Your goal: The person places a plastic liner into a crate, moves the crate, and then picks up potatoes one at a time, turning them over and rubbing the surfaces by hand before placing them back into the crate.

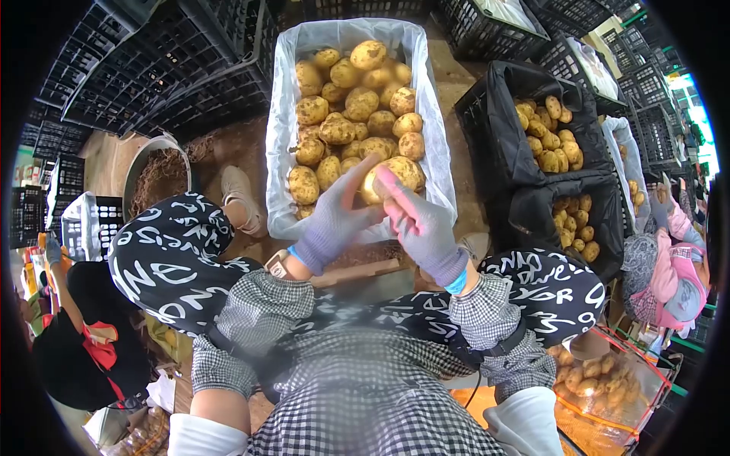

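Observation:
Over the near end of a crate lined with clear plastic (275,144), my two gloved hands meet at a large yellow potato (403,173) with patches of soil. My left hand (334,228) has its thumb and fingers curved round the potato's left side. From the right, the pink-stained fingers of my right hand (426,228) press against the same potato and cover part of it. Several soil-marked potatoes (338,129) lie below and beyond in the crate.
Two black-lined crates (525,186) of potatoes stand to the right. Stacked black crates (152,68) rise at the left, near a bucket (137,171) with dark, root-like scraps. A co-worker in pink (669,281) is at the far right. Bagged potatoes (601,387) sit behind my right side.

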The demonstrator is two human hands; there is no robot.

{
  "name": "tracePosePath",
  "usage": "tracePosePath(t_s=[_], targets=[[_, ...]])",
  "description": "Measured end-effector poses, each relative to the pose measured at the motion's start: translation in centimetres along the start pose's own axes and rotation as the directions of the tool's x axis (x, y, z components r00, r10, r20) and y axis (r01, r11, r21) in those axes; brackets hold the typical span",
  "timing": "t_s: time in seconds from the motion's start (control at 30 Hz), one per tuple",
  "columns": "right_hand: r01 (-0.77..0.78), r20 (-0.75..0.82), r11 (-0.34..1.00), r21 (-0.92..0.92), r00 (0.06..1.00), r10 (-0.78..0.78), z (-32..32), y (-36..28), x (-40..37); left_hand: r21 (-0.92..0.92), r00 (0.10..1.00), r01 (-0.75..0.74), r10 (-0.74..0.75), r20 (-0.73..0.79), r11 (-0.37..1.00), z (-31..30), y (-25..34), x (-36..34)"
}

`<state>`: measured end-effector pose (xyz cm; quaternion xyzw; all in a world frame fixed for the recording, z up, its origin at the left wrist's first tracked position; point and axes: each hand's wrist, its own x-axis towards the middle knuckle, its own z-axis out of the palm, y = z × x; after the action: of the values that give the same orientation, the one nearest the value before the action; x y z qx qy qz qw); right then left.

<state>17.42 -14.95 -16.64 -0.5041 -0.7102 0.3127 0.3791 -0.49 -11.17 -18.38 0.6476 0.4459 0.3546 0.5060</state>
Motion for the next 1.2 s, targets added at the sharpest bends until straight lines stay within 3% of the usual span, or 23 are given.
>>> tracePosePath(t_s=[0.1,0.23,0.33,0.43,0.53,0.63,0.73,0.8,0.87,0.9,1.0,1.07,1.2], targets=[[-0.184,-0.077,0.951,0.25,0.975,0.209,-0.2,1.1,0.8,-0.053,0.999,0.039,-0.038,0.021,0.998,0.1,-0.2,0.2],[-0.124,-0.05,0.989,0.085,0.99,0.129,0.2,1.1,0.3,-0.009,1.0,0.013,-0.013,0.01,1.0,-0.1,0.2,0.0],[-0.094,-0.043,0.989,0.114,0.994,0.099,0.7,1.7,0.1,-0.22,0.965,0.259,-0.247,0.084,0.94,-0.3,1.5,-0.6],[-0.147,0.061,0.984,0.1,0.988,0.141,1.0,0.9,-0.4,0.017,0.998,0.058,-0.058,0.005,0.998,0.0,0.4,-0.4],[-0.153,0.031,0.97,0.189,0.988,0.15,0.7,1.0,-0.2,-0.142,0.975,0.222,-0.216,0.058,0.965,0.0,1.4,-0.6],[-0.261,-0.05,0.877,0.403,0.951,0.306,-0.6,1.4,0.3,-0.602,0.93,0.365,-0.311,0.196,0.711,-0.5,1.9,-0.2],[-0.181,-0.11,0.935,0.305,0.968,0.224,-0.2,1.3,0.1,-0.569,0.952,0.302,-0.269,0.144,0.765,-0.7,1.5,-0.2],[-0.089,-0.119,0.979,0.181,0.987,0.112,0.7,0.9,-0.2,-0.646,0.95,0.302,-0.273,0.149,0.7,-0.3,1.3,-0.4],[-0.09,-0.018,0.992,0.089,0.996,0.092,0.4,0.3,-0.6,-0.69,0.931,0.351,-0.316,0.183,0.634,-0.2,0.9,-0.7],[-0.145,-0.083,0.965,0.22,0.983,0.167,0.2,0.7,-0.3,-0.697,0.912,0.394,-0.351,0.213,0.599,-0.4,0.3,-0.9],[-0.188,-0.194,0.863,0.469,0.931,0.308,-0.2,1.6,0.7,-0.764,0.869,0.459,-0.407,0.28,0.454,-0.7,-1.2,-0.9],[-0.144,-0.221,0.878,0.457,0.937,0.269,0.0,1.5,0.6,-0.838,0.85,0.476,-0.385,0.36,0.267,-0.7,-2.2,-0.7],[0.011,-0.139,0.996,0.09,0.99,0.002,0.7,1.7,-0.2,-0.834,0.828,0.494,-0.161,0.537,-0.246,-0.9,-4.1,-0.4]])
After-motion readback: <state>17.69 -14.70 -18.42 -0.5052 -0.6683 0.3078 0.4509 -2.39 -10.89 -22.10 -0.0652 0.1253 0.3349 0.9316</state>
